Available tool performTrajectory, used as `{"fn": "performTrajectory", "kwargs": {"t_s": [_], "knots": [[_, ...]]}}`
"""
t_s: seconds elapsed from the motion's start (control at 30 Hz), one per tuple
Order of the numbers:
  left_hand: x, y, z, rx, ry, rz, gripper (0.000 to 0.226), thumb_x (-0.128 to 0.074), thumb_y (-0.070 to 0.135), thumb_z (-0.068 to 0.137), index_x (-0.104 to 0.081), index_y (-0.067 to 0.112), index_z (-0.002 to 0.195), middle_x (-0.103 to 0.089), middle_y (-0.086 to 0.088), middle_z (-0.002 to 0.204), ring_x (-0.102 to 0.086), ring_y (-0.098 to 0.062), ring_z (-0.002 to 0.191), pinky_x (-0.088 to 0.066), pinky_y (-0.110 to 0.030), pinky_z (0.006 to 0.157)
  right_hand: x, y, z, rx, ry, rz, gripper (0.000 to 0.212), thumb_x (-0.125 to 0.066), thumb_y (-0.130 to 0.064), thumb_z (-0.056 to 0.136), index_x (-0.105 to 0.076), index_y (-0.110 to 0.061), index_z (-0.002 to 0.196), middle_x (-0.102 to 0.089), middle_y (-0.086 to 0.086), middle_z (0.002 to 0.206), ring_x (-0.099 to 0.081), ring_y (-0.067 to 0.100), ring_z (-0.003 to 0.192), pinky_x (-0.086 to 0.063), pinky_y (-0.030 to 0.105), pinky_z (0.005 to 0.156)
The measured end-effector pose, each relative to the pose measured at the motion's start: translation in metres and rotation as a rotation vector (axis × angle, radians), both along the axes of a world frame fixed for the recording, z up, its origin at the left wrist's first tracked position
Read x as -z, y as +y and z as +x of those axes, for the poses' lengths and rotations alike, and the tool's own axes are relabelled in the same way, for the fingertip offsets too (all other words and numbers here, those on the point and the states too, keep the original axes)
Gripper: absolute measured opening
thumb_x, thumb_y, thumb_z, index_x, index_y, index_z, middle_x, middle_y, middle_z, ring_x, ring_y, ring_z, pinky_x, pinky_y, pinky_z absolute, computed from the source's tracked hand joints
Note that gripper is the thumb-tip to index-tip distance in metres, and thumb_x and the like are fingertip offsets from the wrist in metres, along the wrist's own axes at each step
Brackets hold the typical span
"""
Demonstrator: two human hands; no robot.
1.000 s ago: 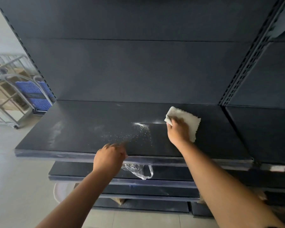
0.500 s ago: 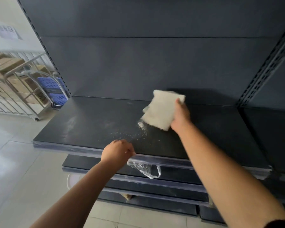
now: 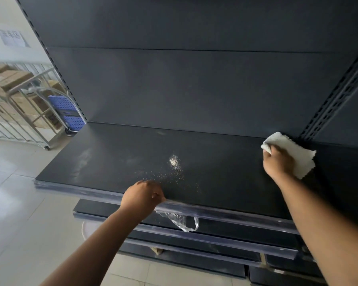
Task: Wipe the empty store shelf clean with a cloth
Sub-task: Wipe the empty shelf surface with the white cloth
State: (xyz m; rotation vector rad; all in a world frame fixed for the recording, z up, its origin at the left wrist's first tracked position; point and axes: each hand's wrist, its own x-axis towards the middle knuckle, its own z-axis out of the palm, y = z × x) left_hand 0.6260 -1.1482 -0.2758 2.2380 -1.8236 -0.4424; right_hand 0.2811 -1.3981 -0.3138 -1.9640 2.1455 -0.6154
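Observation:
A dark, empty store shelf [image 3: 116,162] spans the view at waist height. A small heap of pale crumbs [image 3: 174,161] lies near its middle, with finer specks scattered toward the front edge. My right hand [image 3: 278,164] presses a white cloth [image 3: 293,156] flat on the shelf's far right end, close to the slotted upright. My left hand [image 3: 143,196] is closed at the shelf's front lip and holds a clear plastic bag [image 3: 179,220] that hangs below the edge. Dusty smears mark the shelf's left part.
Lower dark shelves [image 3: 194,240] step out beneath this one. A slotted upright [image 3: 337,93] stands at the right. At the left are a metal roll cage with cardboard boxes [image 3: 12,96], a blue perforated trolley [image 3: 70,112] and a pale tiled floor [image 3: 19,223].
My right hand lifted the cloth off the shelf by the crumbs, carried it right and set it down at the shelf's far right end. The left hand stayed at the front lip.

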Motion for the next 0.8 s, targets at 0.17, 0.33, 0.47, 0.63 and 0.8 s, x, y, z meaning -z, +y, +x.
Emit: {"fn": "performTrajectory", "kwargs": {"t_s": [0.17, 0.33, 0.47, 0.63, 0.8], "knots": [[-0.003, -0.002, -0.001, -0.002, 0.004, 0.025, 0.012, -0.064, 0.026, 0.082, -0.072, 0.035, 0.079, -0.063, 0.018, 0.077, -0.057, -0.004, 0.075, -0.052, -0.027, 0.068, 0.0, 0.019, 0.147, -0.295, -0.071, -0.054, 0.03, -0.044, -0.028, 0.093, -0.065, -0.007, 0.099, -0.068, 0.019, 0.1, -0.059, 0.038, 0.094, -0.043, 0.04, 0.081], [-0.003, 0.001, 0.0, -0.011, 0.02, 0.041, 0.011, -0.064, 0.027, 0.083, -0.071, 0.034, 0.079, -0.069, 0.014, 0.084, -0.06, -0.006, 0.076, -0.053, -0.027, 0.07, -0.013, 0.058, 0.283, -0.553, -0.286, 0.155, 0.035, -0.041, -0.032, 0.095, -0.062, -0.011, 0.114, -0.065, 0.014, 0.11, -0.056, 0.035, 0.105, -0.042, 0.04, 0.092], [-0.001, 0.002, 0.003, 0.006, 0.003, 0.032, 0.009, -0.064, 0.03, 0.082, -0.069, 0.036, 0.078, -0.062, 0.016, 0.083, -0.055, -0.007, 0.083, -0.047, -0.031, 0.075, -0.043, 0.077, 0.34, -0.503, -1.371, 0.68, 0.031, -0.043, -0.028, 0.099, -0.053, -0.012, 0.123, -0.062, 0.01, 0.118, -0.061, 0.017, 0.106, -0.047, 0.026, 0.091], [-0.004, 0.0, 0.006, 0.032, 0.057, 0.038, 0.009, -0.064, 0.03, 0.08, -0.071, 0.035, 0.079, -0.064, 0.017, 0.077, -0.06, -0.006, 0.077, -0.045, -0.027, 0.069, -0.073, 0.05, 0.291, -0.287, -1.686, 0.518, 0.027, -0.046, -0.03, 0.098, -0.053, -0.013, 0.118, -0.062, 0.018, 0.114, -0.062, 0.029, 0.098, -0.051, 0.045, 0.088], [-0.003, 0.005, 0.013, 0.085, 0.159, 0.001, 0.011, -0.065, 0.025, 0.079, -0.074, 0.031, 0.078, -0.065, 0.016, 0.074, -0.055, -0.001, 0.067, -0.037, -0.015, 0.056, -0.092, 0.036, 0.17, -0.129, -1.538, 0.071, 0.014, -0.051, -0.031, 0.095, -0.063, -0.026, 0.099, -0.069, -0.004, 0.106, -0.066, 0.013, 0.099, -0.052, 0.037, 0.09]]}}
